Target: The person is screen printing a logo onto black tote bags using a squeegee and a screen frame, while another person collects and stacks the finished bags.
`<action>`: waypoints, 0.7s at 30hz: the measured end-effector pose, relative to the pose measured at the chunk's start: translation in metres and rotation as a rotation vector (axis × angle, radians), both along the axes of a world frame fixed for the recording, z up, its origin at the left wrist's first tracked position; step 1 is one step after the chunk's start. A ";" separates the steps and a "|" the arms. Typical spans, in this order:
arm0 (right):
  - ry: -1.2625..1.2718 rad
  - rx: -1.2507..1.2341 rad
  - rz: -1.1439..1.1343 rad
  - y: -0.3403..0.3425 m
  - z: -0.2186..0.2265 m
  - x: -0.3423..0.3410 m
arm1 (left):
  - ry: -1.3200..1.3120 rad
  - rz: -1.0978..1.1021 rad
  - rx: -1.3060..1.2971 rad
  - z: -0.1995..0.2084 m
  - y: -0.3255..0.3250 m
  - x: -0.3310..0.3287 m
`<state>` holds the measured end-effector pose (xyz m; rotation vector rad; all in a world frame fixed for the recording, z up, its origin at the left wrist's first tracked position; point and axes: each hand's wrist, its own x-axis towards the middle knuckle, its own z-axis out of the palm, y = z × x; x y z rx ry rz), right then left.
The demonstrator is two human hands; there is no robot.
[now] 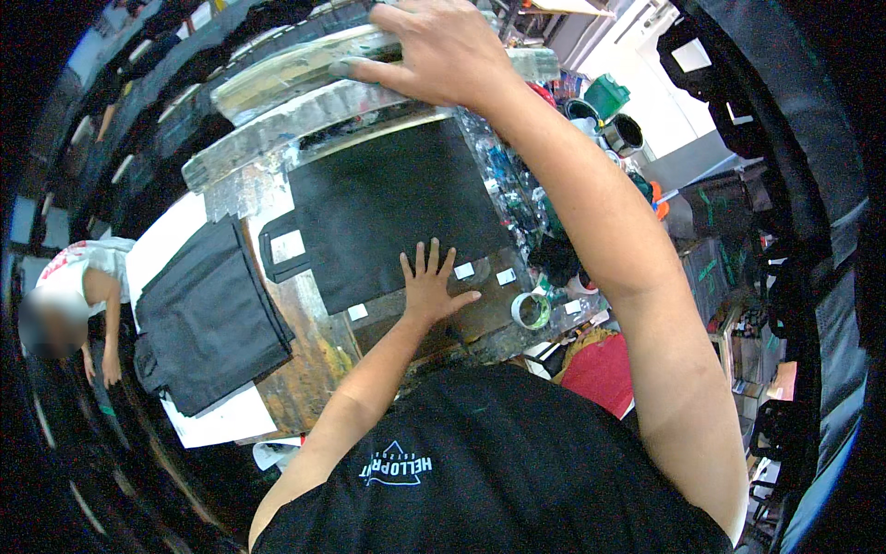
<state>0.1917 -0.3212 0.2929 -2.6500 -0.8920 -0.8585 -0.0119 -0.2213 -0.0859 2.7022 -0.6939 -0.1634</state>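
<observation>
A flat black fabric bag (397, 198) lies on a worn, paint-stained board (388, 319), its loop handle sticking out at the left. My left hand (429, 286) rests with fingers spread across the bag's near edge and the board. Raised at the top of the view, my right hand (448, 51) has its thumb and fingers apart; a wooden frame bar (295, 74) shows between them. Contact between that hand and the bar is hard to judge, and some of its fingers are hidden. A second pale bar (268, 138) runs along the bag's far side.
A pile of black bags (212, 319) sits on white sheets at the left, where another person (83, 286) bends over. A tape roll (531, 311) and several small white squares lie on the near side. Paint tins (623, 134) and a green container (606, 95) stand far right.
</observation>
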 end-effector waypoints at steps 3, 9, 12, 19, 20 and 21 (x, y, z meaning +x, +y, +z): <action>-0.107 -0.055 -0.001 -0.002 -0.014 0.005 | -0.049 0.008 -0.070 -0.018 0.000 -0.008; -0.161 -0.057 -0.020 -0.011 -0.023 0.007 | -0.086 0.100 -0.133 -0.011 0.026 -0.037; -0.093 -0.073 -0.006 0.001 -0.018 0.002 | -0.048 0.121 -0.101 -0.009 0.036 -0.056; -0.029 -0.084 -0.039 -0.003 -0.012 -0.012 | 0.374 0.299 -0.121 0.047 0.065 -0.033; -0.029 -0.079 -0.037 -0.003 -0.013 -0.015 | 0.516 0.342 -0.181 0.068 0.074 -0.025; -0.027 -0.071 -0.041 -0.002 -0.011 -0.017 | 0.657 0.383 -0.244 0.085 0.085 -0.016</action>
